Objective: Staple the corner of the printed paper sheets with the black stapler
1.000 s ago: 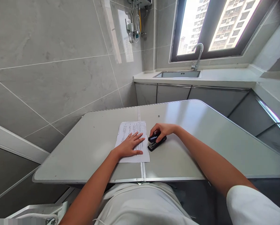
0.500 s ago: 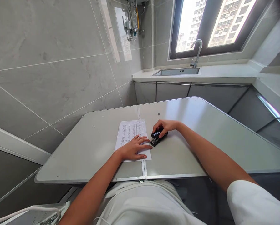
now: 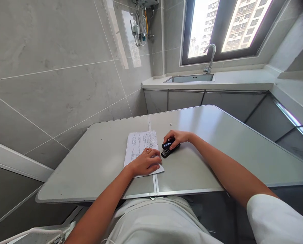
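Note:
A printed sheet of paper (image 3: 138,144) lies on the grey folding table (image 3: 100,166). My left hand (image 3: 145,162) rests on the sheet's near right part, fingers curled and pressing on the paper by its right edge. A small black stapler (image 3: 169,149) sits on the table just right of the sheet. My right hand (image 3: 178,136) is closed over the stapler from behind, fingers wrapped on its top. The stapler's front end points toward the paper's right edge and my left fingertips.
A white counter (image 3: 242,79) with a steel sink (image 3: 189,78) and a tap (image 3: 209,57) runs under the window behind the table. Tiled wall stands on the left. A seam (image 3: 152,169) splits the table down its middle.
My left hand has drawn in from flat and spread to curled at the paper's right edge. The stapler with my right hand shifted slightly toward the sheet.

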Demonstrator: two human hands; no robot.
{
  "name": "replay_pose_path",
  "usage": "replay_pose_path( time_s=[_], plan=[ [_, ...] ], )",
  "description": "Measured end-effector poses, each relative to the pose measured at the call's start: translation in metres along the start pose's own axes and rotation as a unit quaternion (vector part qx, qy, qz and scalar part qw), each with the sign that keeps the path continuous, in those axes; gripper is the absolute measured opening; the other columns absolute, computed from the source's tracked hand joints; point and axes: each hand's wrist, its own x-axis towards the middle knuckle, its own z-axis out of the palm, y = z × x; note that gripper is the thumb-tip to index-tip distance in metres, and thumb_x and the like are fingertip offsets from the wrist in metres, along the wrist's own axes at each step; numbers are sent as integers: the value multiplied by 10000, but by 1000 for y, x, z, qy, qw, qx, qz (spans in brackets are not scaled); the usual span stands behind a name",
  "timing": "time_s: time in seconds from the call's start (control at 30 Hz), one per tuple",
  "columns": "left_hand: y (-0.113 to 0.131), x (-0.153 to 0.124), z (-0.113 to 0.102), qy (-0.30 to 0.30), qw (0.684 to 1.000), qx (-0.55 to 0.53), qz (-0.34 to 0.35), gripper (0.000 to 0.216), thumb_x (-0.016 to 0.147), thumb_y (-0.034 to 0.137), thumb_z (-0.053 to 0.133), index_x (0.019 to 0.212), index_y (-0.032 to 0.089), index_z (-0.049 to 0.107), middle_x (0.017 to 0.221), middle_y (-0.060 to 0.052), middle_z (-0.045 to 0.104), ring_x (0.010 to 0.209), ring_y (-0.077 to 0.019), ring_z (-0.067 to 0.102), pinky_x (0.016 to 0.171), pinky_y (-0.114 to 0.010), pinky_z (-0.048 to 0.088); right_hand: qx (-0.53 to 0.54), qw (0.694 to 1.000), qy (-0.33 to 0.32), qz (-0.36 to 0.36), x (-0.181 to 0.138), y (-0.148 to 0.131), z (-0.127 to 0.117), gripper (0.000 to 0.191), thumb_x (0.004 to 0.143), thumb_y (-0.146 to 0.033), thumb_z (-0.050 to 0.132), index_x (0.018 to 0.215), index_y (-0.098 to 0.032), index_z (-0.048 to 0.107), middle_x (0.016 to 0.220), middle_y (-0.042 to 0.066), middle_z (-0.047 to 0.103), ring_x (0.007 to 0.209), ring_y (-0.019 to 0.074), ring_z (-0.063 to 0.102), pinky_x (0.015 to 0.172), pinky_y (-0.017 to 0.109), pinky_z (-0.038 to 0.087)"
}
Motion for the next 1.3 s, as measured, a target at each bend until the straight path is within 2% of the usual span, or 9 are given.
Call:
replay_pose_path(
  time_s=[0.13, 0.33, 0.5, 0.63, 0.8, 0.9, 1.07, 1.17, 1.3],
  plan=[
    [1, -3, -2, 56, 996, -50, -41, 142, 1023, 295, 554, 1121, 225, 630, 1329, -141, 547, 1206, -263, 540, 1066, -453, 460, -32, 999, 0, -20, 4, -4, 4, 466, 732, -445, 895, 1085, -164, 778, 970, 27, 761, 845, 160, 660, 741, 234, 490],
    [4, 1, 1, 11, 990, -141, -13, 115, 1031, 250, 543, 1091, 220, 637, 1342, -141, 519, 1160, -207, 600, 995, -347, 541, -61, 997, 29, -46, 14, -2, 13, 443, 776, -484, 857, 1071, -174, 745, 876, -4, 722, 731, 123, 601, 646, 216, 443],
    [-8, -1, 5, 122, 981, -67, -133, 148, 1041, 319, 535, 1085, 239, 651, 1306, -121, 572, 1228, -242, 581, 1060, -425, 509, -72, 995, 41, -56, 14, -3, 13, 457, 779, -487, 854, 1090, -171, 740, 935, 17, 735, 750, 129, 603, 659, 221, 444],
    [-28, -7, 12, 125, 950, -10, -284, 524, 979, 519, 614, 1398, 217, 524, 1539, -172, 464, 1461, -337, 424, 1195, -550, 371, -74, 994, 45, -66, 13, -3, 12, 476, 783, -499, 844, 1107, -165, 746, 953, 30, 742, 771, 140, 606, 674, 231, 441],
    [-40, -12, 18, 42, 949, -8, -313, 886, 890, 707, 637, 1560, 182, 392, 1666, -200, 352, 1565, -375, 289, 1275, -579, 208, -75, 995, 45, -55, 14, -3, 12, 486, 770, -505, 853, 1100, -163, 751, 973, 29, 743, 783, 141, 603, 687, 232, 436],
    [-42, -9, 16, 77, 938, -15, -339, 775, 904, 616, 673, 1505, 165, 484, 1639, -187, 409, 1527, -355, 371, 1243, -529, 309, -72, 995, 45, -54, 14, -4, 12, 491, 771, -516, 853, 1101, -167, 751, 985, 27, 745, 784, 138, 602, 680, 229, 430],
    [-45, -8, 9, 159, 931, -45, -326, 231, 963, 294, 614, 1141, 208, 734, 1327, -87, 705, 1265, -261, 637, 1122, -456, 482, -55, 997, 44, -43, 13, -4, 13, 488, 760, -489, 866, 1114, -173, 751, 1002, 25, 746, 807, 142, 620, 698, 229, 445],
    [-45, -10, 5, 176, 932, -60, -310, 170, 943, 214, 611, 962, 233, 778, 1170, -42, 772, 1111, -235, 711, 1046, -432, 538, -47, 997, 43, -39, 13, -3, 13, 484, 757, -478, 870, 1115, -175, 752, 1005, 28, 747, 820, 150, 631, 711, 233, 459],
    [-44, -11, 3, 165, 939, -51, -297, 154, 927, 217, 632, 927, 242, 784, 1154, -39, 772, 1103, -245, 710, 1024, -436, 548, -47, 997, 44, -40, 13, -3, 13, 477, 761, -480, 869, 1111, -177, 753, 1001, 27, 750, 805, 145, 634, 702, 230, 460]
  ],
)
